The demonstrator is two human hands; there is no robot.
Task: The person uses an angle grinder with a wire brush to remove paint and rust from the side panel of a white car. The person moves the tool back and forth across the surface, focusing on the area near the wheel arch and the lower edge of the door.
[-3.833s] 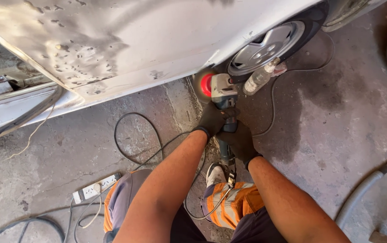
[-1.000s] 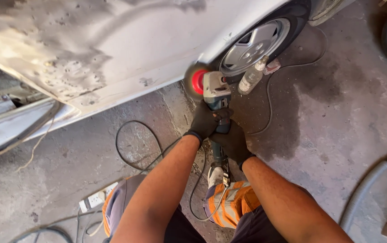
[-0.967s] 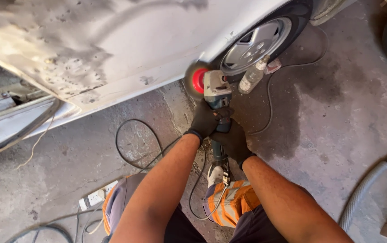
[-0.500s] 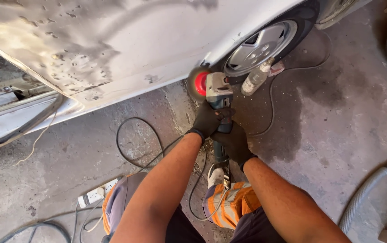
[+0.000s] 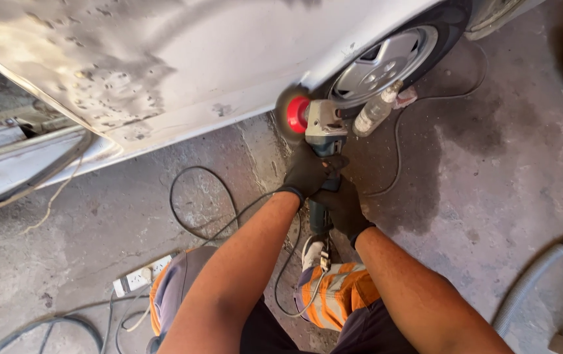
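Both hands wear dark gloves and grip an angle grinder (image 5: 321,134). My left hand (image 5: 309,173) wraps the front of the tool body, just behind its head. My right hand (image 5: 345,204) closes around the rear handle. The grinder's red backing pad (image 5: 298,114) carries a blurred, spinning disc pressed against the lower edge of a white car body panel (image 5: 183,59). That panel is scuffed and patchy with bare spots. The tool's black cord (image 5: 196,210) loops over the concrete floor to my left.
A car wheel with a silver hubcap (image 5: 386,62) stands right of the grinder, a plastic bottle (image 5: 374,111) lying by it. A white power strip (image 5: 138,277) and cables lie at lower left. A grey hose (image 5: 530,278) curves at lower right. My knees are below.
The grinder and both hands have stayed at the panel's lower edge, with only slight shifts of tool and view. The grip is the same throughout.
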